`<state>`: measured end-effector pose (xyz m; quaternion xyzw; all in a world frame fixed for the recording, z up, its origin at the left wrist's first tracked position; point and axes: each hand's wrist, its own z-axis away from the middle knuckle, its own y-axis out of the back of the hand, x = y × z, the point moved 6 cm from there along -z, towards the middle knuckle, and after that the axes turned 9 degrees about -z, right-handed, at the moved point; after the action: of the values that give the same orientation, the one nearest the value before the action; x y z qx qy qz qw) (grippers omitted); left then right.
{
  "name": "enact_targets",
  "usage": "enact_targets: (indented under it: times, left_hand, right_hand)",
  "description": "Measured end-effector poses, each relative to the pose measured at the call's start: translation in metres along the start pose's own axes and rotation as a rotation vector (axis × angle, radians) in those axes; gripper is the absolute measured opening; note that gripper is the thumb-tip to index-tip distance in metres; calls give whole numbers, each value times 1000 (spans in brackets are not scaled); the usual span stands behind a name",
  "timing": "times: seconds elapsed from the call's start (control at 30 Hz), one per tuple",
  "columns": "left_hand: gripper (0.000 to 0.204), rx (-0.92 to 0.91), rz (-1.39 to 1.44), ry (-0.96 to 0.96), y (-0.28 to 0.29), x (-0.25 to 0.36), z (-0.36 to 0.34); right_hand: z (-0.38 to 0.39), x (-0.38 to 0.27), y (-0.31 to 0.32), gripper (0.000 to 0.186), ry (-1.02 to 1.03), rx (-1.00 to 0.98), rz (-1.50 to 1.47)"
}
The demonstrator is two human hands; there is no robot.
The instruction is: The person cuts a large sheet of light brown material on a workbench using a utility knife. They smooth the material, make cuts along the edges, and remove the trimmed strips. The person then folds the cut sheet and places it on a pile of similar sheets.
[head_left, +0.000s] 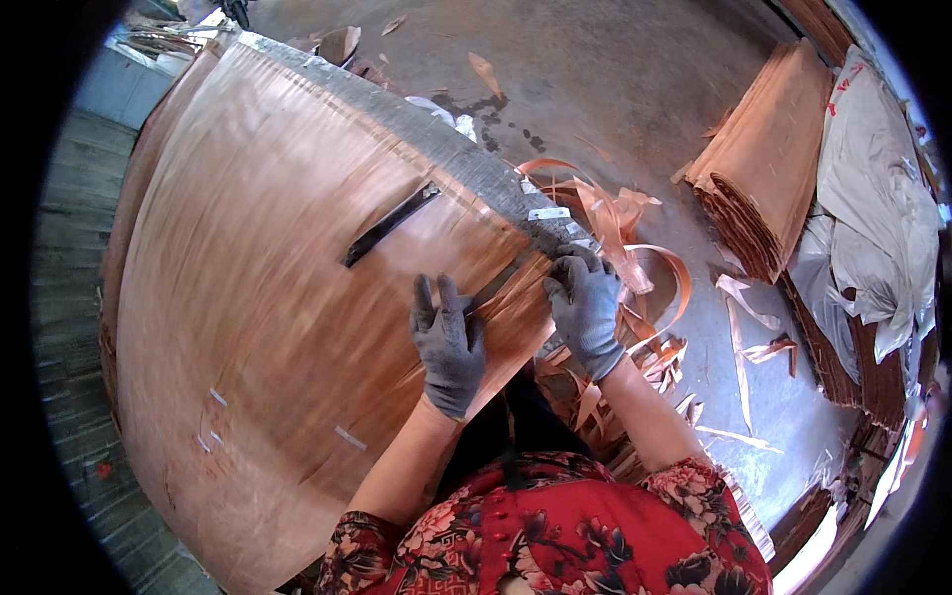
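Note:
A large reddish-brown wood veneer sheet [288, 268] covers the table before me. My left hand [449, 352], in a grey glove, rests on it near the right edge with the fingers stretched out. A thin dark strip [496, 285] runs from beside its thumb toward the veneer's far edge; whether it is a blade or a gap I cannot tell. At the veneer's right corner my right hand [587, 312], also gloved, has its fingers bent and closed on the edge. A black narrow bar [392, 224] lies on the sheet, farther off than my left hand.
Grey table edging [397, 119] runs along the far side. Curled veneer scraps [620, 223] are heaped on the floor [635, 99] beside my right hand. Folded veneer [764, 159] is stacked at the right, next to pale plastic sheeting [873, 188].

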<state>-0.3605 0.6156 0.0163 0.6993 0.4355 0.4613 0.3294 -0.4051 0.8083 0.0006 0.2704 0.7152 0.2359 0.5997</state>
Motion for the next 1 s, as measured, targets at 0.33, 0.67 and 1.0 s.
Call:
enact_targets:
  times: [0.33,0.67,1.0]
  left_hand:
    - [61,-24,-132,-70,-3,7,-17]
    - [74,1,98,-29,2,-9,-14]
    - [87,-229,504,118,-1,10,-65]
  right_hand:
    - [-11,-4,2,33,-123,-51,-92]
    - [-20,-6,2,18,-346,-220,-527]
    - [-18,-13,-2,28,-405,-249,-963]
